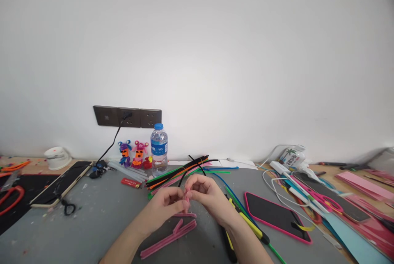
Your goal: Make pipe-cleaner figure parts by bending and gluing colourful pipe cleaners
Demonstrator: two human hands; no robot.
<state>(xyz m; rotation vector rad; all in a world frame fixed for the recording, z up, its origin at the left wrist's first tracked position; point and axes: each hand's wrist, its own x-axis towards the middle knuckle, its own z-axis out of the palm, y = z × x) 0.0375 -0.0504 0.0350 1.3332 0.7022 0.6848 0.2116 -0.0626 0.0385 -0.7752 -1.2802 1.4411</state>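
Note:
My left hand (168, 204) and my right hand (205, 194) meet above the grey mat, fingertips pinched together on a small pink pipe cleaner piece (185, 195). Much of that piece is hidden by the fingers. Below my hands lies a bundle of pink pipe cleaners (169, 239) with a short bent stub on it. Behind my fingers rests a pile of black, orange, green and pink pipe cleaners (178, 171). Under my right forearm are yellow-and-black tool handles (252, 225), partly covered.
A water bottle (159, 149) stands by the wall beside two pipe cleaner figures (140, 155). On the right lie a pink-cased phone (277, 217), a white cable and pink scissors (326, 200). At the left are another phone (63, 184) and red-handled scissors (14, 198).

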